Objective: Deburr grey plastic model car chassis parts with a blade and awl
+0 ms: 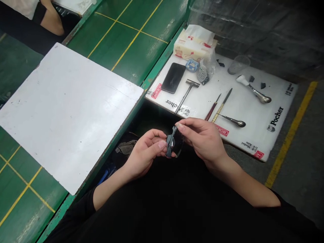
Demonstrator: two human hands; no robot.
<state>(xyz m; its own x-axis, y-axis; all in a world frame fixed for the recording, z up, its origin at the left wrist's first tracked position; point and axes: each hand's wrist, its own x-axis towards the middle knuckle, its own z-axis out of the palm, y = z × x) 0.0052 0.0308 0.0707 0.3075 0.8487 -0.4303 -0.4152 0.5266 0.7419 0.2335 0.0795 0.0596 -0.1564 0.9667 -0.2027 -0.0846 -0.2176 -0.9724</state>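
Both my hands hold a small grey-framed pair of glasses with dark lenses [172, 143] over my lap. My left hand [145, 153] pinches the frame from the left with thumb and fingers. My right hand [202, 138] grips its upper end from the right, fingers curled round it. Part of the lens is hidden behind my fingers.
A white board [60, 111] lies on the green bench at left. A white foam sheet [255, 111] on the right carries a black phone [173, 77], small hammer [186, 94], several hand tools [220, 106], a tissue pack [193, 45] and a plastic cup [238, 64]. Another person's arm [52, 20] shows at top left.
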